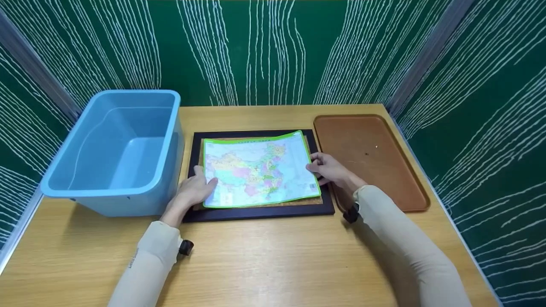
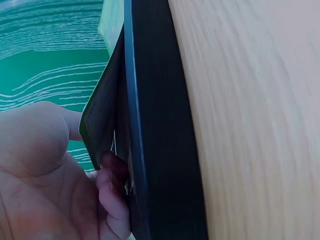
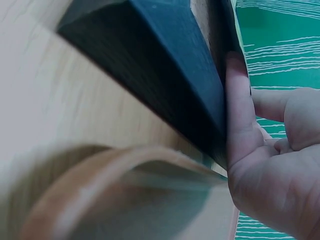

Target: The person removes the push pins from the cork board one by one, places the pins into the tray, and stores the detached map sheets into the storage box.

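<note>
A green-edged map sheet (image 1: 256, 170) lies over a black frame (image 1: 260, 212) with a brown inner board, its edges slightly lifted and bowed. My left hand (image 1: 194, 187) pinches the map's left edge, thumb on top and fingers beneath. At the right edge, my right hand (image 1: 330, 168) pinches the map between thumb and fingers. In the left wrist view the lifted map edge (image 2: 100, 115) stands off the frame (image 2: 162, 120), with the left fingers under it. The right wrist view has a right finger (image 3: 239, 105) between the sheet and the frame (image 3: 165, 65).
A blue plastic tub (image 1: 115, 192) stands left of the frame. To the right lies a brown tray (image 1: 362, 149), close beside the frame, with small specks on it. Green walls (image 1: 273, 51) with white lines enclose the back and sides of the wooden table (image 1: 264, 260).
</note>
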Tool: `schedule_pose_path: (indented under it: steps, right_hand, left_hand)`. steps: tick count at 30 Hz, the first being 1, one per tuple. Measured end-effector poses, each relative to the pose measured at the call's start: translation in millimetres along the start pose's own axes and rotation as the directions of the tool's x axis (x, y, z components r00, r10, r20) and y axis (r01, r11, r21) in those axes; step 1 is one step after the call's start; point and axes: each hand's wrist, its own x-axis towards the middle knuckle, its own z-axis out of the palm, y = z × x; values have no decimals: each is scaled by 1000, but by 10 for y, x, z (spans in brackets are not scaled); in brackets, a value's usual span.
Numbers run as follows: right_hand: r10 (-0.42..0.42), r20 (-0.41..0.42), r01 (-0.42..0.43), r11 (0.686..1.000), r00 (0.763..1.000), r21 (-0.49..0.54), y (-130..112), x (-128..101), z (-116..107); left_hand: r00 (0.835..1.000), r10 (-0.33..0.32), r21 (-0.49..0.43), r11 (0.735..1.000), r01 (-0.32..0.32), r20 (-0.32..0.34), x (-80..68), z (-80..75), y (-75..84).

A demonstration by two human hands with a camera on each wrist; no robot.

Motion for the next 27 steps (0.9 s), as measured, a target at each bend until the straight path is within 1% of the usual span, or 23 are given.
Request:
schedule_pose_path:
  steps: [3,12,21,27]
  right_hand:
    - [7,-7,-7,1000,1000,13,0,-1,4]
    - [3,-21,-3,1000,1000,2,-22,-16,19]
    - [14,-31,-14,1000,999,-5,-15,2,25]
    - [2,-21,-2,1000,1000,-13,-6,-1,20]
  left_hand:
    - [1000,4,6,1000,-3,-10,2,9,3]
    - [1000,-8,50,999,9,-17,-3,10,26]
    - [1000,-6,42,999,6,-9,-2,16,12]
    - [1000,22,50,999,-21,-14,-20,10,11]
